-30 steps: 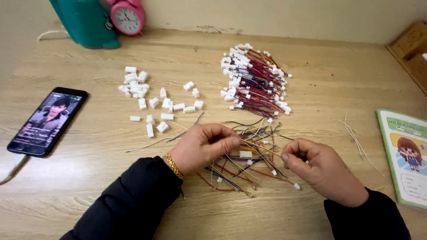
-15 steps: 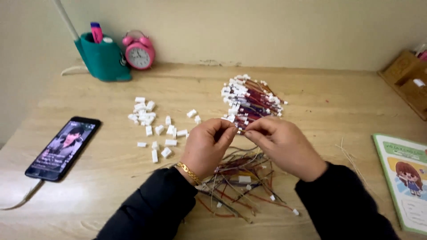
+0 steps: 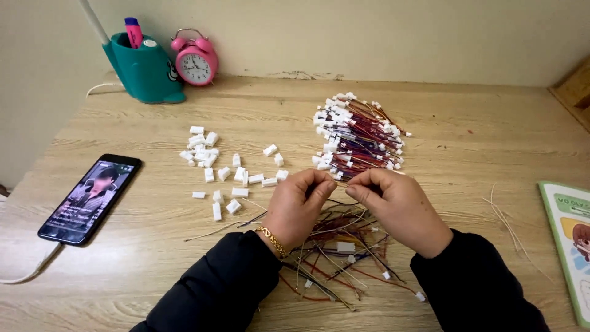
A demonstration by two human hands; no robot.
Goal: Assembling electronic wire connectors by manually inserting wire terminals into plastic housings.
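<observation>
Left hand [image 3: 299,206], gold bracelet at wrist, fingertips pinched on a thin wire [image 3: 340,182]. Right hand [image 3: 399,206] pinches the same wire, knuckles raised, above loose wires [image 3: 335,258]. Wooden table [image 3: 461,135]: phone [image 3: 90,198], teal pen holder [image 3: 144,71], pink clock [image 3: 195,59], white plugs [image 3: 224,169], finished bundle [image 3: 359,132], green-edged booklet [image 3: 571,246].

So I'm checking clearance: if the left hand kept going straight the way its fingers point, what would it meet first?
Probably the right hand, whose fingertips nearly meet the left hand over a thin wire; depth is unclear.
</observation>
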